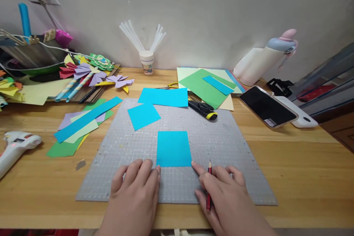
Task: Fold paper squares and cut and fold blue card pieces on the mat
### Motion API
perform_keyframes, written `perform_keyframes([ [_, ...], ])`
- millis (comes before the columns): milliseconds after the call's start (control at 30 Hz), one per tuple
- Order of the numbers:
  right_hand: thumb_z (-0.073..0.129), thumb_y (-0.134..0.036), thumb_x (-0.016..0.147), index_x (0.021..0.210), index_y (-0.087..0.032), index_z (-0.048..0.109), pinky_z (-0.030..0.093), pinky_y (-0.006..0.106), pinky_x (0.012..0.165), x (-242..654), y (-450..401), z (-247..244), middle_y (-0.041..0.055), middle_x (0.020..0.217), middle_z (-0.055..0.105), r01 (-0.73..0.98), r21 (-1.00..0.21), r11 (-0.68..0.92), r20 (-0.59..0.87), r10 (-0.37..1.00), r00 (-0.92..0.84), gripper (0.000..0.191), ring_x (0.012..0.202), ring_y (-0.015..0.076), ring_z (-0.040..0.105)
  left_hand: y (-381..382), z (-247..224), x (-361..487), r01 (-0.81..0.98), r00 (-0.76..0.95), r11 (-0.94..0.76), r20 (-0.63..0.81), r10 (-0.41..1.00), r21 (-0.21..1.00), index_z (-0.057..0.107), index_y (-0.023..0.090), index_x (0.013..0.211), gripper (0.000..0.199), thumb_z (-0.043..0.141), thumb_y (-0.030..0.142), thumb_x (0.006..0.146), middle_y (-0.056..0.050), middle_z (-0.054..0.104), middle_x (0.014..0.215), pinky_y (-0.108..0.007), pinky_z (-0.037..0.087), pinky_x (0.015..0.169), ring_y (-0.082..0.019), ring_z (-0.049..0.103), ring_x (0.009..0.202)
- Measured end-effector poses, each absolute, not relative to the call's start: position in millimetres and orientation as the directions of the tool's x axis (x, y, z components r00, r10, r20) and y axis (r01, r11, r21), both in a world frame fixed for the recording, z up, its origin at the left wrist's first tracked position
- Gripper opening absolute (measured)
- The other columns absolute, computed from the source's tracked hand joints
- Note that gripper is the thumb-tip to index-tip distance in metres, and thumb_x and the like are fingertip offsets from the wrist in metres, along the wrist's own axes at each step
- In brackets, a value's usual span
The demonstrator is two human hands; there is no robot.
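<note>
A square of blue paper (pixel 174 149) lies flat on the grey cutting mat (pixel 132 188). My left hand (pixel 135 191) rests at its lower left corner, fingers bent and close together, one fingertip on the corner. At the lower right corner, the forefinger of my right hand (pixel 225 191) touches the paper's edge. A red and black pencil (pixel 209 188) is held between the fingers of that hand, its tip pointing away from me. Farther back lie a smaller blue paper piece (pixel 144 116), a blue rectangle (pixel 166 97) and a black and yellow utility knife (pixel 203 110).
Paper strips (pixel 88 120) and a glue gun (pixel 19 149) lie at left, below paper flowers (pixel 94 70). Behind stand a paper cup (pixel 146 62) of white sticks and stacked coloured sheets (pixel 206 86). A phone (pixel 267 107) and a bottle (pixel 265 61) are at right.
</note>
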State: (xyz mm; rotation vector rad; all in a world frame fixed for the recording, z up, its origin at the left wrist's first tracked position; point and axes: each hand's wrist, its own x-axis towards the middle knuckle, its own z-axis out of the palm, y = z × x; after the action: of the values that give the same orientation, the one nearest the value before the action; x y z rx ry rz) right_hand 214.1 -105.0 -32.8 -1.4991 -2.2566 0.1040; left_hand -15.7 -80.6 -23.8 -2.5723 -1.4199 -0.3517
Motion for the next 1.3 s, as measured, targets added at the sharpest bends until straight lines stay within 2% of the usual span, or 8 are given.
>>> perform_keyframes([
  [200, 0.056, -0.019, 0.085, 0.122, -0.02, 0.058, 0.028, 0.038, 0.084, 225, -97, -28, 0.0042, 0.101, 0.07, 0.823, -0.324, 0.467, 0.245, 0.882, -0.403, 0.037, 0.085, 0.0204, 0.056, -79, -20, -5, 0.875, 0.466, -0.484, 0.26, 0.846, 0.007, 0.066, 0.021, 0.084, 0.026, 0.04, 0.017, 0.089, -0.004, 0.066, 0.089, -0.041, 0.03, 0.082, -0.025, 0.053, 0.09],
  [400, 0.049, -0.02, 0.091, 0.125, -0.018, 0.056, 0.029, 0.041, 0.083, 239, -82, -11, 0.0084, 0.102, 0.068, 0.793, -0.352, 0.497, 0.032, 0.853, -0.521, 0.035, 0.09, 0.0236, 0.054, -77, -15, 1, 0.896, 0.41, -0.441, 0.271, 0.871, 0.062, 0.062, 0.02, 0.075, 0.028, 0.039, 0.017, 0.091, -0.003, 0.06, 0.078, -0.042, 0.031, 0.081, -0.024, 0.052, 0.084],
  [600, 0.044, -0.022, 0.094, 0.111, -0.022, 0.057, 0.028, 0.041, 0.084, 248, -70, 4, 0.0049, 0.097, 0.066, 0.75, -0.387, 0.536, -0.049, 0.801, -0.597, 0.021, 0.086, 0.0216, 0.054, -78, -17, 1, 0.886, 0.401, -0.44, 0.235, 0.886, 0.148, 0.06, 0.02, 0.075, 0.025, 0.041, 0.021, 0.092, -0.003, 0.058, 0.077, -0.041, 0.031, 0.077, -0.024, 0.049, 0.081],
  [667, 0.04, -0.02, 0.095, 0.096, -0.021, 0.058, 0.029, 0.039, 0.083, 259, -59, 5, 0.0039, 0.087, 0.064, 0.787, -0.339, 0.516, -0.048, 0.825, -0.562, 0.018, 0.082, 0.0209, 0.054, -77, -19, -2, 0.876, 0.395, -0.437, 0.215, 0.893, 0.206, 0.06, 0.02, 0.078, 0.024, 0.041, 0.022, 0.092, -0.004, 0.058, 0.079, -0.04, 0.031, 0.078, -0.023, 0.049, 0.083],
  [767, 0.038, -0.016, 0.093, 0.081, -0.019, 0.053, 0.029, 0.038, 0.076, 282, -37, -1, 0.0037, 0.074, 0.06, 0.925, -0.141, 0.353, -0.035, 0.932, -0.361, 0.02, 0.073, 0.0216, 0.053, -73, -19, -8, 0.882, 0.338, -0.384, 0.202, 0.919, 0.272, 0.061, 0.022, 0.087, 0.017, 0.045, 0.025, 0.091, -0.004, 0.061, 0.091, -0.04, 0.031, 0.08, -0.024, 0.051, 0.092],
  [867, 0.039, -0.009, 0.089, 0.091, -0.019, 0.053, 0.027, 0.037, 0.074, 303, -15, -11, 0.0048, 0.081, 0.064, 0.977, -0.047, 0.21, -0.046, 0.976, -0.212, 0.018, 0.082, 0.0236, 0.058, -62, -16, -9, 0.885, 0.297, -0.325, 0.132, 0.946, 0.334, 0.06, 0.024, 0.097, 0.013, 0.051, 0.029, 0.088, -0.004, 0.062, 0.102, -0.04, 0.031, 0.082, -0.025, 0.052, 0.098],
  [1033, 0.038, -0.001, 0.079, 0.095, -0.019, 0.055, 0.026, 0.035, 0.07, 309, 5, -19, 0.0075, 0.091, 0.065, 0.986, 0.0, 0.169, -0.089, 0.982, -0.168, 0.03, 0.089, 0.0246, 0.06, -36, -10, 2, 0.823, 0.446, -0.39, -0.045, 0.894, 0.413, 0.057, 0.025, 0.105, 0.026, 0.065, 0.029, 0.08, -0.002, 0.061, 0.109, -0.042, 0.031, 0.089, -0.026, 0.05, 0.105],
  [1300, 0.037, -0.006, 0.084, 0.115, -0.02, 0.057, 0.031, 0.041, 0.075, 297, 5, -8, 0.0107, 0.091, 0.064, 0.995, 0.0, 0.104, -0.013, 0.995, -0.104, 0.04, 0.086, 0.0277, 0.059, -18, 8, 12, 0.773, 0.565, -0.42, -0.215, 0.797, 0.474, 0.062, 0.022, 0.078, 0.006, 0.064, 0.027, 0.079, -0.001, 0.064, 0.086, -0.041, 0.032, 0.085, -0.024, 0.052, 0.091],
])
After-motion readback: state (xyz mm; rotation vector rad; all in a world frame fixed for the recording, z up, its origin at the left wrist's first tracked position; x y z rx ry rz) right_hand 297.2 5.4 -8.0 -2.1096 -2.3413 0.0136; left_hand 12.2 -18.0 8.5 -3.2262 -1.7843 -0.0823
